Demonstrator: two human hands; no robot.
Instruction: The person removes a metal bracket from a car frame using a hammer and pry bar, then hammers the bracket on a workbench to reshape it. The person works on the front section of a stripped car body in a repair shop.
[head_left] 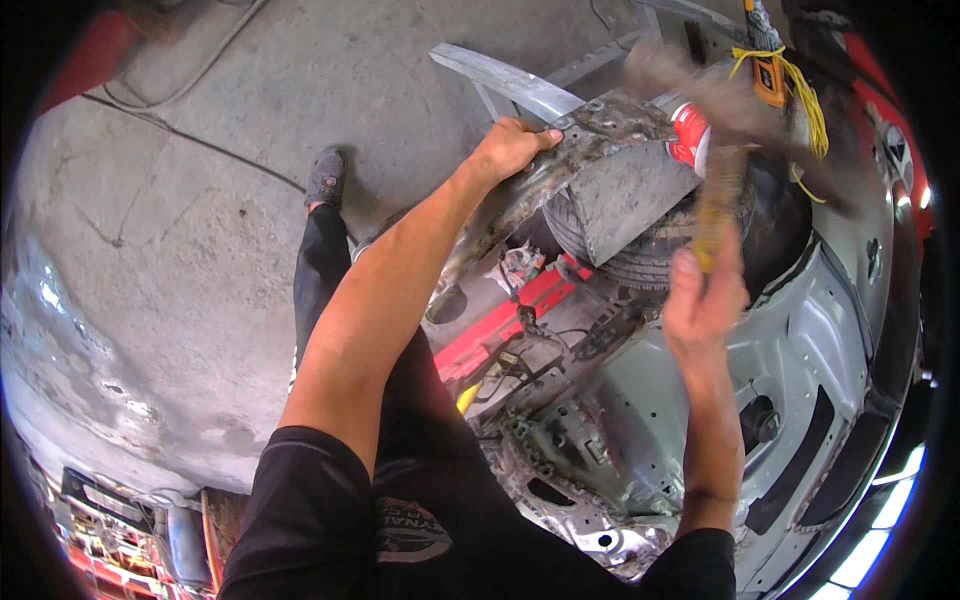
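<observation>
Rusty grey sheet metal is what we've got under the left hand [512, 145], which is clamped on the far edge of a bent metal panel [620, 185] at the rim of a stripped car body [800, 340]. That grip looks like a brace to us: the fingers wrap over the edge and pin the panel so it can't jump. To the right, the right hand [703, 300] is closed round the yellowish handle of a hammer [722, 150], raised above the panel. The hammer's head is a brown blur up at the far side, so we judge a swing is under way, aimed near the braced edge. The two hands are well apart, one holding, one striking.

Now the hollows. The car body opens into a round well, and in it sits a spare tyre [640, 255], partly hidden under the panel. A red and white can [690, 138] stands at the far edge of that well, just beside the hammer handle. Near the tyre on the left, a red bar [500, 325] lies across the bare metal among loose black wires. Yellow cord [800, 95] dangles at far right. The concrete floor [200, 250] spreads away left, with the person's shoe [326, 178] planted on it.
</observation>
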